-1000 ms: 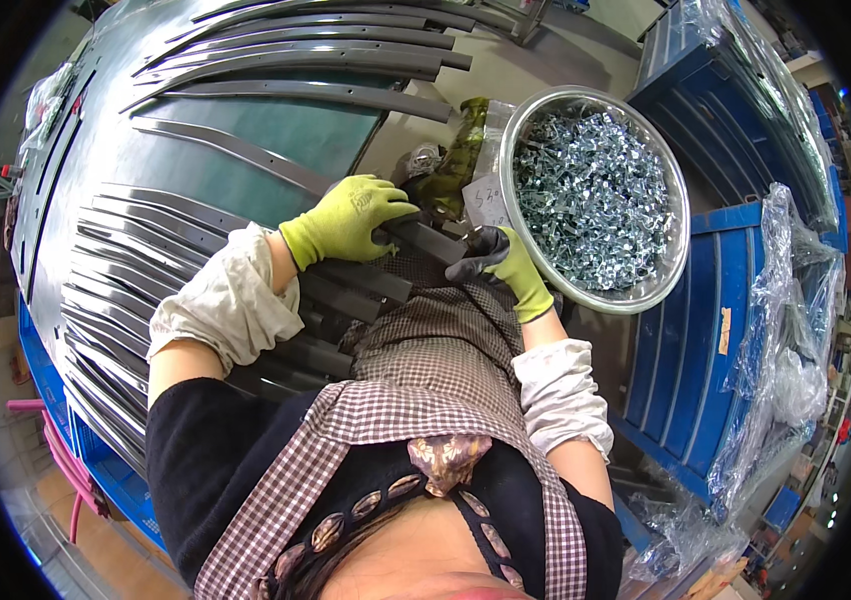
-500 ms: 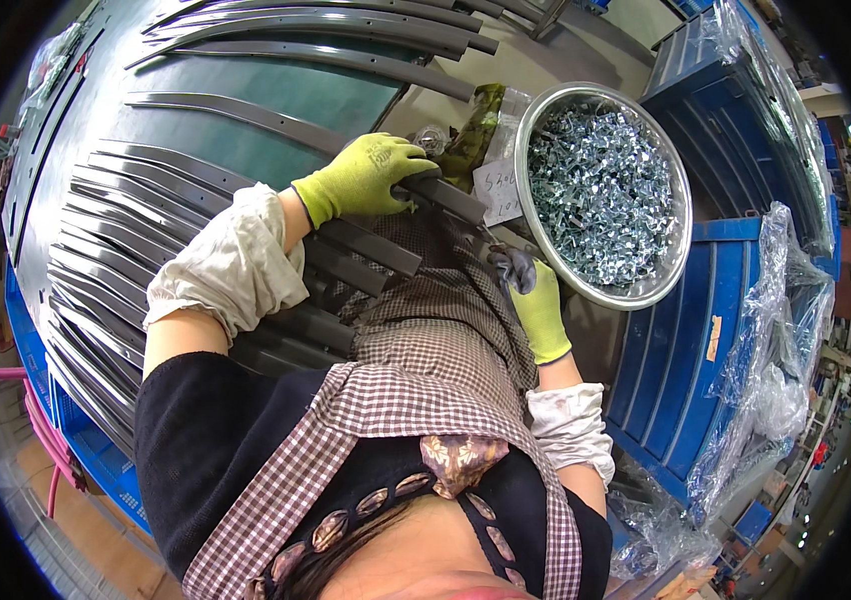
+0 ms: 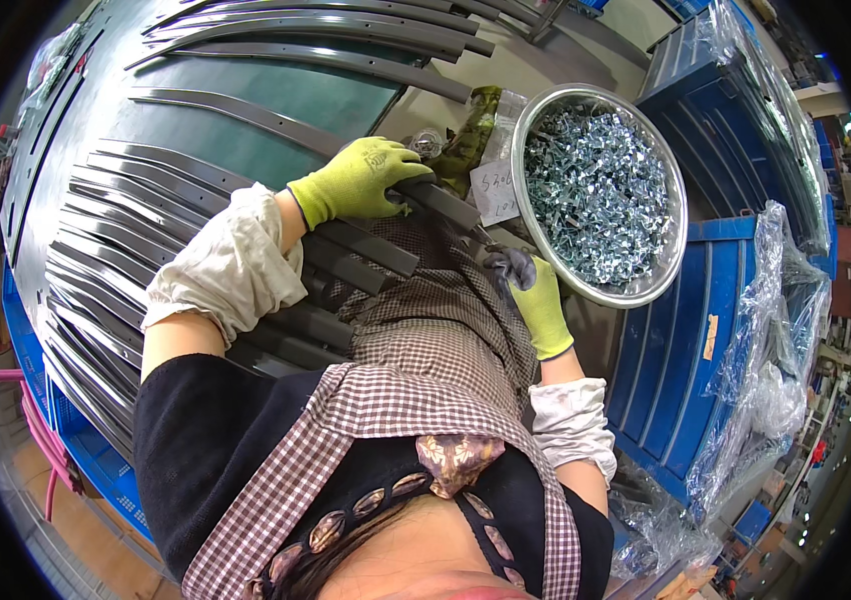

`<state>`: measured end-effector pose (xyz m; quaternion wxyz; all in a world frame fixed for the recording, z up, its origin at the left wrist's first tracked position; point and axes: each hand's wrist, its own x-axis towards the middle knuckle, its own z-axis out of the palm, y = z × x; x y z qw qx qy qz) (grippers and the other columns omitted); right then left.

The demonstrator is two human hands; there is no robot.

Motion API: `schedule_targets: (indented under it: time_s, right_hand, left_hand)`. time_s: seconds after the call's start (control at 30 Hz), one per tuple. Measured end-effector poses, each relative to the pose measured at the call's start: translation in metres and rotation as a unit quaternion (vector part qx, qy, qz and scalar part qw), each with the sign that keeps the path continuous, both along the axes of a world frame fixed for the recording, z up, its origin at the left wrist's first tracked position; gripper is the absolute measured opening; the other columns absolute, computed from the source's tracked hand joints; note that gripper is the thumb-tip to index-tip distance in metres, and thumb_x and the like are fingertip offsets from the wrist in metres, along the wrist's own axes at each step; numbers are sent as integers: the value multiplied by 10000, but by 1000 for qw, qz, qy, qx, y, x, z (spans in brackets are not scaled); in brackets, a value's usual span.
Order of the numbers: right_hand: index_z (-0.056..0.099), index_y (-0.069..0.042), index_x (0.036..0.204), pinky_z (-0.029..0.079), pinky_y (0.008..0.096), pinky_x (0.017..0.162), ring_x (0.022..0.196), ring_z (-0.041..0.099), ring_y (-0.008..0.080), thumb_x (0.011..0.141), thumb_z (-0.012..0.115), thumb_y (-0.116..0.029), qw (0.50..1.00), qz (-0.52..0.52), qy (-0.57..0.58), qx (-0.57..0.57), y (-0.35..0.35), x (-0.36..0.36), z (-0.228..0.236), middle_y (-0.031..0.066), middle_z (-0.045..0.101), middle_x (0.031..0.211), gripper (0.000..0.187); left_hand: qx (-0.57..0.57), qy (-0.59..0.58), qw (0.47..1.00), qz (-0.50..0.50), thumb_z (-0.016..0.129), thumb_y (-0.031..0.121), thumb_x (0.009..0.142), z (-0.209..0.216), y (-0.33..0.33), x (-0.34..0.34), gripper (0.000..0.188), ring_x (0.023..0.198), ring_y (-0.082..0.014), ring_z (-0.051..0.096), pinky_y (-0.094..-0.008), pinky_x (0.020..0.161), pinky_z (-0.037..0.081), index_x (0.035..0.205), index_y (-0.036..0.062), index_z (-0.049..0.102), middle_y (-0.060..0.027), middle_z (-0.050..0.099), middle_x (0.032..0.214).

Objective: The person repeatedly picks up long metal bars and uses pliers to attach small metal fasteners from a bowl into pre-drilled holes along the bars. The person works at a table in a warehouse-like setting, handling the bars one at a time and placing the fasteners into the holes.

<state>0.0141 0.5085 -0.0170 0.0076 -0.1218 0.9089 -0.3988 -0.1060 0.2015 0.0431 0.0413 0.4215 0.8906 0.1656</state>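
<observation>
My left hand point(image 3: 364, 180), in a yellow-green glove, is wrapped round a dark grey channel-shaped strip point(image 3: 444, 206) near its end. My right hand point(image 3: 538, 300), gloved the same with grey fingertips, has its fingers pinched together just off that end. Something small and silvery shows between the fingertips and the strip, too small to name. Below the held strip, the ends of several more dark strips point(image 3: 371, 246) jut over the table edge toward my checked apron point(image 3: 436, 335). A round metal bowl point(image 3: 681, 232), heaped with shiny metal clips point(image 3: 601, 190), stands right of my hands.
More curved strips point(image 3: 326, 30) lie on the far part of the green-topped table point(image 3: 286, 85). A paper tag point(image 3: 494, 190) with handwriting hangs beside the bowl. Blue metal bins point(image 3: 681, 350) with clear plastic wrap point(image 3: 766, 370) stand on the right. Pink tubing point(image 3: 41, 430) is at the far left.
Both hands stay nearly in place. The right fingertips have shifted slightly down, and a silvery bit shows more plainly at the strip's end. The whole view has moved a little.
</observation>
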Motion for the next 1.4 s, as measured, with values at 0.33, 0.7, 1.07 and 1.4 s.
schedule_targets:
  time_s: [0.33, 0.7, 1.07, 1.4]
  right_hand:
    - [711, -65, 972, 508, 433, 687, 804, 655, 372, 808, 622, -63, 997, 25, 40, 58, -9, -3, 31, 162, 689, 873, 187]
    - [701, -28, 985, 513, 424, 714, 832, 660, 371, 782, 610, -36, 1000, 11, 4, 29, -2, -1, 21, 166, 696, 901, 222]
    - [704, -29, 962, 496, 431, 655, 766, 636, 399, 819, 634, -96, 999, 36, -27, -27, -6, -5, 8, 205, 663, 833, 172]
    - [645, -77, 852, 513, 440, 628, 704, 652, 338, 792, 663, -149, 975, 72, 119, 172, -33, -22, 39, 126, 654, 769, 95]
  left_hand:
    - [-21, -20, 999, -38, 754, 280, 739, 1, -5, -2, 523, 1028, -300, 636, -415, 940, 493, 1225, 117, 652, -97, 680, 1083]
    - [-20, -25, 999, -34, 740, 282, 746, 6, -3, -3, 514, 1018, -297, 638, -415, 934, 495, 1223, 110, 652, -96, 681, 1075]
    - [-12, -23, 999, -39, 745, 277, 748, 3, -4, -4, 507, 1029, -296, 640, -412, 940, 496, 1218, 107, 659, -98, 681, 1094]
    - [-8, -53, 998, -30, 753, 222, 700, 7, -5, -5, 503, 964, -314, 653, -412, 893, 509, 1172, 63, 681, -123, 691, 1026]
